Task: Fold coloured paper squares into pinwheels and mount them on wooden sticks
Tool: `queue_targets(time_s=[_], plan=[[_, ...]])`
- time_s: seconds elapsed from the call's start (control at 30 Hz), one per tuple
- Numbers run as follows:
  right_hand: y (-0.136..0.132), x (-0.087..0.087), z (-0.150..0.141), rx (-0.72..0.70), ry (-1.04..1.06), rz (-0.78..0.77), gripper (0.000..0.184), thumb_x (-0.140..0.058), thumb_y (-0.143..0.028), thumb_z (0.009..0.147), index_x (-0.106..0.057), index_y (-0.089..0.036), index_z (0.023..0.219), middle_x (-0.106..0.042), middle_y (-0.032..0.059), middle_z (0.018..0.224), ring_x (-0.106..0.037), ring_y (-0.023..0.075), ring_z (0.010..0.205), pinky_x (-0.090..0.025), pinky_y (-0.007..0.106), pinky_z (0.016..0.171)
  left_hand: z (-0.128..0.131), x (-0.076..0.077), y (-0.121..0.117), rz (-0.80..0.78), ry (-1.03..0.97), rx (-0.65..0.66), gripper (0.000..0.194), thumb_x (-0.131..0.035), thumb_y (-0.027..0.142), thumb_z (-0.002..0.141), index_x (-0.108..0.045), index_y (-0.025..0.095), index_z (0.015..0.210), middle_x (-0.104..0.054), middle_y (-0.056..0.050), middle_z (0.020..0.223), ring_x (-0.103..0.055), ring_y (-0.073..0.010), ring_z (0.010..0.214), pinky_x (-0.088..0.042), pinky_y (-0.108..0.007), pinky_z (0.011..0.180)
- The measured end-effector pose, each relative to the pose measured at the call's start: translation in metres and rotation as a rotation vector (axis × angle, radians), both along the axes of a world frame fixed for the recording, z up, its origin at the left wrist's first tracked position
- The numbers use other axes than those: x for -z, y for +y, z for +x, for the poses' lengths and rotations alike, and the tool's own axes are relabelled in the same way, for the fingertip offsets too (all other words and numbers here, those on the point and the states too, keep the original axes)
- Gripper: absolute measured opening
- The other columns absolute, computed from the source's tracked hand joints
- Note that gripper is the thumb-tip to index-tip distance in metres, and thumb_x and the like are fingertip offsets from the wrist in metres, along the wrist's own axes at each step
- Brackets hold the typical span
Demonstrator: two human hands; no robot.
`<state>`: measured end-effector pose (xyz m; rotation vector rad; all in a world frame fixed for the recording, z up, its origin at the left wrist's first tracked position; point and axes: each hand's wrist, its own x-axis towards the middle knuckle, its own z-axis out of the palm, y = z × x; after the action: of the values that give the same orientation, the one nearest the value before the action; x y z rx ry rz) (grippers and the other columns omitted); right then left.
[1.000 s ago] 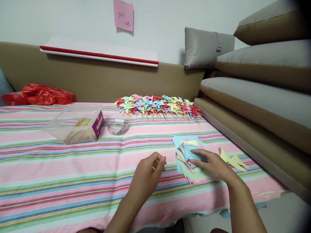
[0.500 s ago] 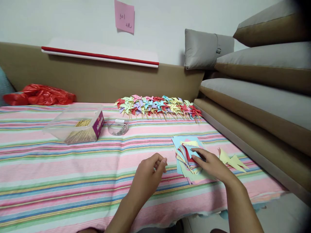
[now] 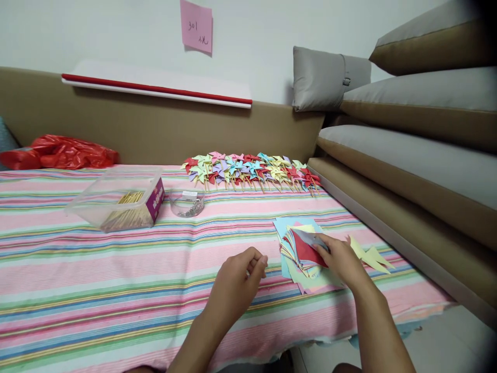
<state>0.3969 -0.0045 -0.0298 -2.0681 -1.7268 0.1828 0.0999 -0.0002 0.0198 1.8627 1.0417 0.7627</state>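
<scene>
My right hand (image 3: 337, 256) pinches the edge of a blue-grey sheet of paper (image 3: 305, 237), raised at a tilt over the stack. Below it lies a red paper sheet (image 3: 305, 253), topping a pile of small coloured sheets that rests on larger sheets, among them a light blue one (image 3: 285, 228). Just left of the pile, my left hand (image 3: 243, 272) hovers over the cloth with its fingers curled in; nothing shows in it. A cut pale yellow paper piece (image 3: 373, 257) lies right of my right hand.
Many paper pinwheels (image 3: 248, 168) on sticks lie at the back. A clear box (image 3: 112, 199) of wooden sticks and a round clear dish (image 3: 186, 204) of small metal pieces stand left. A red plastic bag (image 3: 70, 151) lies far left; stacked cushions (image 3: 419, 155) border the right.
My right hand has closed on the top blue sheet and lifted it, uncovering the red sheet beneath. My left hand has stayed nearly still.
</scene>
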Motion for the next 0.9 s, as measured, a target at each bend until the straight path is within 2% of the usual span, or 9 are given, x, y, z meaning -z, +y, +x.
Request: queue_targets(time_s=[0.1, 0.2, 0.33, 0.4, 0.47, 0.53, 0.63, 0.77, 0.9], plan=[[-0.002, -0.006, -0.002, 0.136, -0.073, 0.050, 0.044, -0.043, -0.032, 0.093, -0.067, -0.024, 0.129, -0.077, 0.0135, 0.111, -0.071, 0.0380, 0.098, -0.048, 0.051, 0.090, 0.000, 0.001, 0.000, 0.005, 0.010, 0.004, 0.033, -0.042, 0.039, 0.100, -0.056, 0.021, 0.076, -0.063, 0.001, 0.068, -0.056, -0.0158, 0.063, -0.037, -0.026, 0.061], [-0.007, -0.018, -0.005, 0.286, -0.125, 0.108, 0.047, -0.040, -0.034, 0.094, -0.066, -0.023, 0.132, -0.078, 0.0178, 0.098, -0.070, 0.0389, 0.085, -0.049, 0.049, 0.075, -0.001, 0.003, 0.001, 0.012, 0.013, 0.006, 0.033, -0.042, 0.039, 0.100, -0.056, 0.021, 0.076, -0.064, 0.001, 0.069, -0.056, -0.0162, 0.064, -0.037, -0.027, 0.062], [-0.012, -0.038, -0.014, 0.469, -0.078, 0.433, 0.044, -0.048, -0.031, 0.090, -0.071, -0.020, 0.125, -0.077, 0.0155, 0.093, -0.069, 0.0336, 0.077, -0.047, 0.043, 0.071, -0.003, 0.007, 0.003, -0.012, 0.011, -0.014, 0.032, -0.044, 0.043, 0.100, -0.058, 0.022, 0.080, -0.065, 0.000, 0.072, -0.056, -0.0173, 0.066, -0.036, -0.028, 0.061], [-0.009, -0.045, -0.026, 0.477, 0.157, 0.604, 0.039, -0.055, -0.035, 0.088, -0.073, -0.019, 0.119, -0.077, 0.0135, 0.094, -0.068, 0.0298, 0.077, -0.049, 0.041, 0.073, -0.002, 0.008, 0.005, -0.029, -0.013, -0.050, 0.032, -0.045, 0.045, 0.099, -0.059, 0.022, 0.083, -0.066, -0.001, 0.076, -0.057, -0.0182, 0.069, -0.037, -0.029, 0.062], [-0.002, -0.050, -0.045, 0.385, 0.563, 0.684, 0.036, -0.065, -0.043, 0.085, -0.072, -0.020, 0.112, -0.075, 0.0097, 0.093, -0.067, 0.0250, 0.077, -0.051, 0.038, 0.073, -0.002, 0.009, 0.007, -0.063, -0.081, -0.104, 0.030, -0.048, 0.048, 0.098, -0.060, 0.022, 0.088, -0.068, -0.003, 0.086, -0.060, -0.0198, 0.078, -0.041, -0.030, 0.068], [0.009, -0.054, -0.070, 0.214, 0.990, 0.674, 0.039, -0.075, -0.047, 0.079, -0.070, -0.020, 0.107, -0.074, 0.0067, 0.095, -0.068, 0.0217, 0.080, -0.054, 0.034, 0.075, -0.001, 0.008, 0.009, -0.130, -0.198, -0.165, 0.032, -0.051, 0.052, 0.096, -0.062, 0.022, 0.101, -0.070, -0.007, 0.103, -0.064, -0.0227, 0.094, -0.046, -0.033, 0.078], [0.023, -0.058, -0.112, -0.063, 1.354, 0.483, 0.042, -0.081, -0.041, 0.078, -0.066, -0.023, 0.113, -0.074, 0.0048, 0.102, -0.069, 0.0182, 0.085, -0.056, 0.030, 0.077, -0.006, 0.002, 0.012, -0.263, -0.428, -0.259, 0.047, -0.053, 0.059, 0.093, -0.060, 0.022, 0.121, -0.066, -0.012, 0.126, -0.063, -0.0271, 0.113, -0.048, -0.037, 0.089], [0.031, -0.062, -0.151, -0.320, 1.393, 0.181, 0.048, -0.078, -0.037, 0.083, -0.060, -0.027, 0.126, -0.074, 0.0012, 0.093, -0.067, 0.0147, 0.077, -0.056, 0.026, 0.073, -0.023, -0.008, 0.017, -0.348, -0.649, -0.261, 0.049, -0.052, 0.061, 0.093, -0.069, 0.019, 0.111, -0.071, -0.011, 0.114, -0.065, -0.0268, 0.107, -0.049, -0.037, 0.090], [0.034, -0.059, -0.170, -0.438, 1.282, 0.003, 0.055, -0.074, -0.039, 0.086, -0.054, -0.031, 0.136, -0.072, -0.0010, 0.086, -0.065, 0.0142, 0.069, -0.054, 0.024, 0.061, -0.041, -0.007, 0.020, -0.390, -0.657, -0.215, 0.037, -0.071, 0.050, 0.085, -0.074, 0.016, 0.099, -0.073, -0.006, 0.086, -0.066, -0.0206, 0.081, -0.050, -0.030, 0.076]])
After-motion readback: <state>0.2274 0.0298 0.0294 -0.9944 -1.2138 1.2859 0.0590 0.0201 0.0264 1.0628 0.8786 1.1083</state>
